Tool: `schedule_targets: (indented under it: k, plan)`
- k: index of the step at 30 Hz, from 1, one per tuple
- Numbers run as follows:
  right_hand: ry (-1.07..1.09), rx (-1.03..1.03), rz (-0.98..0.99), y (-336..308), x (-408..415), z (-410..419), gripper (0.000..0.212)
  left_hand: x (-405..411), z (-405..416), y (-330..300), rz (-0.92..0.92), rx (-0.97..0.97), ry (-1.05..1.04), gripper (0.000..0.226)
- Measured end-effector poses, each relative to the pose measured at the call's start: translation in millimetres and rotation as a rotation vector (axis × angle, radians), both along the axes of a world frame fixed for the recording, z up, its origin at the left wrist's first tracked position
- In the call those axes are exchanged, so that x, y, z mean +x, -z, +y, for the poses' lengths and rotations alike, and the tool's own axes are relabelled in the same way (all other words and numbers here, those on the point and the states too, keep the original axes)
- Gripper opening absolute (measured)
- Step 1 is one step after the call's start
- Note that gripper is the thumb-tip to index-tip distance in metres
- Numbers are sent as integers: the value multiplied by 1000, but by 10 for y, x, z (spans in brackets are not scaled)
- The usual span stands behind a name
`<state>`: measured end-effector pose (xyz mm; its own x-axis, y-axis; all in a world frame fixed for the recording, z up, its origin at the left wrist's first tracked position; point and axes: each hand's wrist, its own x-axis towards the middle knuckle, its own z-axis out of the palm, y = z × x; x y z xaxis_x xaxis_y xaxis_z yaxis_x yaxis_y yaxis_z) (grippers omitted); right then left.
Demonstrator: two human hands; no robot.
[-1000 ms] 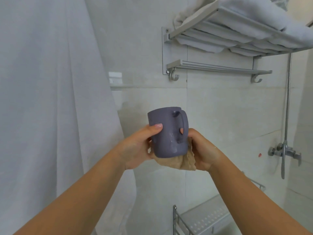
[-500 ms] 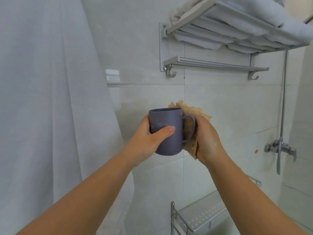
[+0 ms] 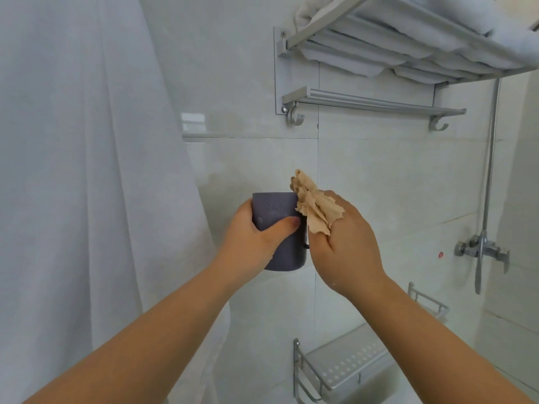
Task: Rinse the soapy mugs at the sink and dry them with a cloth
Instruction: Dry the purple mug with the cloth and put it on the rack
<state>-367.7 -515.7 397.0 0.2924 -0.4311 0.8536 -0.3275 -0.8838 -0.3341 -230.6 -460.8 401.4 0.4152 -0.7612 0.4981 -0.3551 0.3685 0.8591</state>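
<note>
A grey-purple mug point(image 3: 277, 211) is held upright in front of the tiled wall. My left hand point(image 3: 253, 237) grips its body, thumb across the near side. My right hand point(image 3: 344, 240) holds a crumpled tan cloth point(image 3: 315, 208) against the mug's right side, where the handle is hidden behind the hand and cloth. The cloth sticks up past the mug's rim. No sink is in view.
A white shower curtain point(image 3: 87, 170) hangs at the left. A metal towel rack point(image 3: 373, 103) with folded white towels point(image 3: 408, 30) is above, a shower valve point(image 3: 481, 252) and hose at the right, and a perforated metal shelf point(image 3: 344, 368) below.
The mug was turned so its handle went from facing me to the right, behind the cloth. My right hand brought the cloth from under the mug up along its right side.
</note>
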Motion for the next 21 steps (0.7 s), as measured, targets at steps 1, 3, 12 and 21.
schedule_targets:
  k: [1,3,12,21]
  plan:
    - [8,-25,7,-4,-18,-21,55,-9,1,17,7,2,4,40]
    - [33,-27,15,-23,-50,-71,35,-23,4,57,-7,-13,-5,39]
    - [-226,610,-197,-122,-28,-190,30,-65,54,114,-218,-102,-78,51]
    - [-809,1107,-527,-45,-71,-73,72,18,10,85,-85,-18,-111,43]
